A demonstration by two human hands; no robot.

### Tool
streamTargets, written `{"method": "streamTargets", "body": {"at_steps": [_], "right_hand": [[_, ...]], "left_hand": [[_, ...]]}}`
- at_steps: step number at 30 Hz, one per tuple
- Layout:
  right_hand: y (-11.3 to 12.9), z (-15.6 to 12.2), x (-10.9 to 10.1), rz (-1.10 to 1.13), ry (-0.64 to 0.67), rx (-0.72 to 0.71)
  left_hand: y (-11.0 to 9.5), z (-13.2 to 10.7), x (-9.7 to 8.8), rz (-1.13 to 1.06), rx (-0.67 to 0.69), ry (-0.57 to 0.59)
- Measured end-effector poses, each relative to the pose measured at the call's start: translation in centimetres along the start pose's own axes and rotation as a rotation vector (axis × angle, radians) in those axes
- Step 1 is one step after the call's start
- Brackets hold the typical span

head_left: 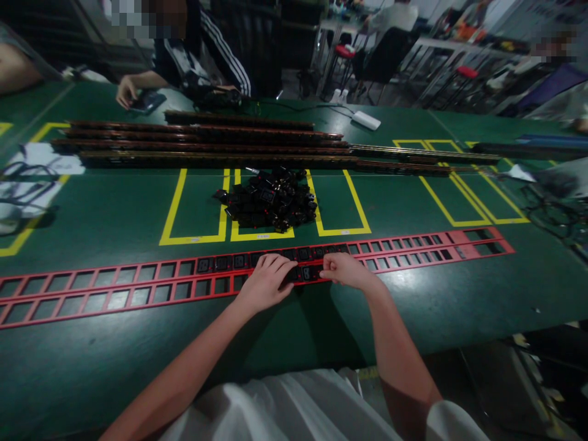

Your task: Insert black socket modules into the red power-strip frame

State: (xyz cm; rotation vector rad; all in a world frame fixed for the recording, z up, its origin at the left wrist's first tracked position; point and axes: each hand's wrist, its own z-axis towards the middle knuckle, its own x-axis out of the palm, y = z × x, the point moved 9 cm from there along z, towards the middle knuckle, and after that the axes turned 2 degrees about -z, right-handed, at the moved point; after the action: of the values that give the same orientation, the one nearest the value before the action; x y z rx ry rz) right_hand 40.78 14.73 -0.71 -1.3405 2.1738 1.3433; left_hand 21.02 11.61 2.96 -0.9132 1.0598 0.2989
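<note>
A long red frame (pixel 174 297) with two rows of rectangular openings lies across the table before me. Black power sockets (pixel 239 261) fill several openings along the middle of its far row. My left hand (pixel 266 283) rests over both rows, palm down, its fingers stretched out and covering some sockets. Just right of its fingertips, a black socket (pixel 307 273) sits in the near row. My right hand (pixel 342 269) is closed, fingers pinched together at the near row beside that socket; what they hold is hidden. Beyond the frame lies a pile of loose black sockets (pixel 271 199).
Long dark metal rails (pixel 206 147) lie stacked behind the pile. Yellow tape rectangles (pixel 172 214) mark the green table (pixel 138 361). Cables (pixel 22 184) lie at far left, more at right. A person (pixel 197 55) sits opposite, one hand on a phone (pixel 147 101).
</note>
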Motion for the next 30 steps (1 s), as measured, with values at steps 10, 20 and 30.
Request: {"method": "streamTargets", "body": {"at_steps": [10, 20, 30], "right_hand": [[0.08, -0.1, 0.02, 0.008, 0.001, 0.016], [0.04, -0.04, -0.02, -0.019, -0.003, 0.007], [0.23, -0.13, -0.06, -0.072, 0.009, 0.018]], "left_hand": [[0.14, -0.05, -0.02, -0.008, 0.008, -0.011], [-0.27, -0.14, -0.58, 0.022, 0.017, -0.065], [-0.24, -0.14, -0.58, 0.108, 0.013, -0.07]]}}
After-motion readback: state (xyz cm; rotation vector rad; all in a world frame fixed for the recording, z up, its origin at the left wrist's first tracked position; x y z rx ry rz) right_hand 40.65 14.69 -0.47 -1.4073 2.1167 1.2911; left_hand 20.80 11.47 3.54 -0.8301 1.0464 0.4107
